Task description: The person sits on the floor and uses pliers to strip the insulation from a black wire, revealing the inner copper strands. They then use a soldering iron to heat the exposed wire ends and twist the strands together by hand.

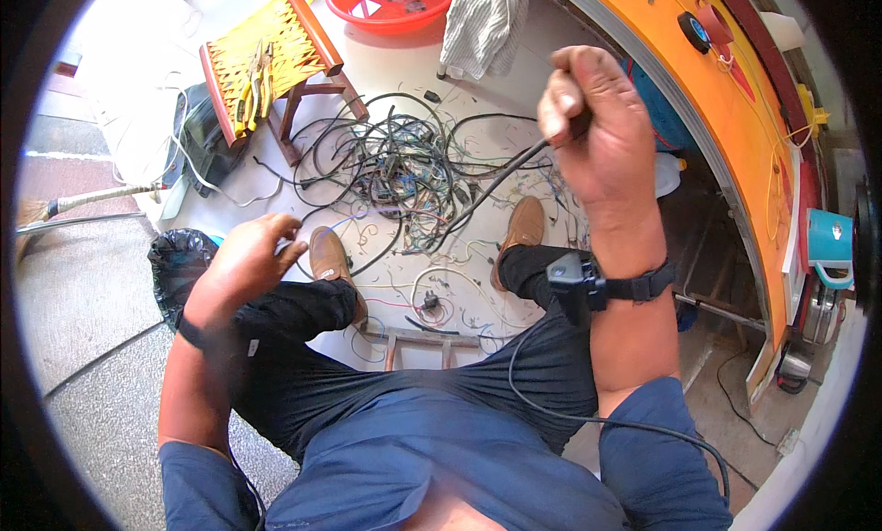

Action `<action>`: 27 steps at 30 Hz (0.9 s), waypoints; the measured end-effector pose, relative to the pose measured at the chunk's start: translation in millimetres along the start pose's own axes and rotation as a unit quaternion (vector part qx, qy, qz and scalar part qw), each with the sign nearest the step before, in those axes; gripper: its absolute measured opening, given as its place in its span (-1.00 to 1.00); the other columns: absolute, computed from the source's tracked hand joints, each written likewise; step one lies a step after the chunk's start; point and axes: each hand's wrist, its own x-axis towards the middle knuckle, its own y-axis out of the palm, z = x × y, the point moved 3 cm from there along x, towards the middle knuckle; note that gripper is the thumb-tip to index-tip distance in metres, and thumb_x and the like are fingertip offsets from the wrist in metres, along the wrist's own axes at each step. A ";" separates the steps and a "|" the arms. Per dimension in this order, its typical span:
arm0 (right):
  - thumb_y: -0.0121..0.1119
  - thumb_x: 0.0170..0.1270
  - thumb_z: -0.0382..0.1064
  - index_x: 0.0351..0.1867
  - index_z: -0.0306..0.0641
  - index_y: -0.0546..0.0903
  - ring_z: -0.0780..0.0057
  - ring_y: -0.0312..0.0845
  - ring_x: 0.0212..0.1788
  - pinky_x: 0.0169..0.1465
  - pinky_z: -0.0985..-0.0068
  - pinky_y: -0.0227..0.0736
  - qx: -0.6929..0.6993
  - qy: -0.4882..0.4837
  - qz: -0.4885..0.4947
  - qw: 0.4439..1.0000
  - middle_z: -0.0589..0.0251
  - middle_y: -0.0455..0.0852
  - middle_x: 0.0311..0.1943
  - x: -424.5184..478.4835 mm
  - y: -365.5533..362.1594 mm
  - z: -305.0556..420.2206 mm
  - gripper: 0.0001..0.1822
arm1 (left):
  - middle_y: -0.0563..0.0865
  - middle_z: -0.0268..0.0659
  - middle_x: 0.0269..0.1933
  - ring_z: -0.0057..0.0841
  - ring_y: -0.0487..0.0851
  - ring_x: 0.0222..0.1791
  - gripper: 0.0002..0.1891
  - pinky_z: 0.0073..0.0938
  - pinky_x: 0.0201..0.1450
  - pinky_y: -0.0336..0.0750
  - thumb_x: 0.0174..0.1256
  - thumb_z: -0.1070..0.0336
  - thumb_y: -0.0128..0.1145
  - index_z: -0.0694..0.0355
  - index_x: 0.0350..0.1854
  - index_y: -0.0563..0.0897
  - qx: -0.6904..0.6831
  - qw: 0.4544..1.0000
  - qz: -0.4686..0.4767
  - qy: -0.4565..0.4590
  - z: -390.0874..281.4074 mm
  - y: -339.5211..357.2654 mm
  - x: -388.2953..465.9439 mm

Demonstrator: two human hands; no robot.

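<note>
My right hand [599,117] is raised at the upper right, its fingers closed around a black cable [506,176]. From that hand the cable slopes down to a tangle of cables and wires [406,173] on the floor. My left hand [258,259] is above my left knee with thumb and fingers pinched together. A thin violet wire [344,219] runs from its fingertips towards the tangle; blur hides its far end. A loose plug [431,301] and a pale wire [468,272] lie on the floor between my feet.
Pliers [255,93] lie on a stool with yellow webbing [282,28]. Behind stands a red basin [393,7], beside a hanging striped cloth [482,24]. An orange tabletop [689,83] curves along the right. A bin with a black bag [180,269] stands at left. Wire scraps litter the floor.
</note>
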 end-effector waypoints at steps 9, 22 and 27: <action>0.08 0.56 -0.15 -0.12 -0.32 0.61 0.53 0.64 -0.55 -0.50 0.68 0.49 0.052 0.085 0.097 0.990 0.29 0.66 -0.51 -9.5 49.0 -30.5 -0.75 | 0.61 -0.02 0.18 0.00 0.69 0.01 -0.38 -0.14 0.02 0.62 0.17 0.29 0.37 0.17 0.32 0.47 0.012 0.991 -0.081 0.102 -75.6 -1.8 38.3; 0.06 0.56 -0.06 -0.08 -0.25 0.62 0.43 0.74 -0.40 -0.36 0.64 0.59 0.088 0.038 0.072 0.993 0.31 0.71 -0.44 5.9 25.4 -20.1 -0.71 | 0.69 -0.14 -0.29 -0.07 0.71 -0.33 -0.92 -0.18 -0.26 0.61 0.34 0.44 0.11 0.24 -0.19 0.62 -0.071 0.977 -0.024 0.198 -76.4 36.6 67.0; 0.01 0.58 -0.07 0.20 -0.25 0.52 0.28 0.68 0.10 0.00 0.44 0.66 0.084 0.044 -0.004 0.995 0.15 0.75 -0.03 8.9 0.0 -27.9 -0.64 | 0.66 -0.23 -0.45 -0.45 0.70 -0.48 -0.92 -0.40 -0.40 0.59 0.43 0.38 0.12 0.27 -0.20 0.62 -0.146 0.975 -0.025 0.166 -71.6 29.2 62.0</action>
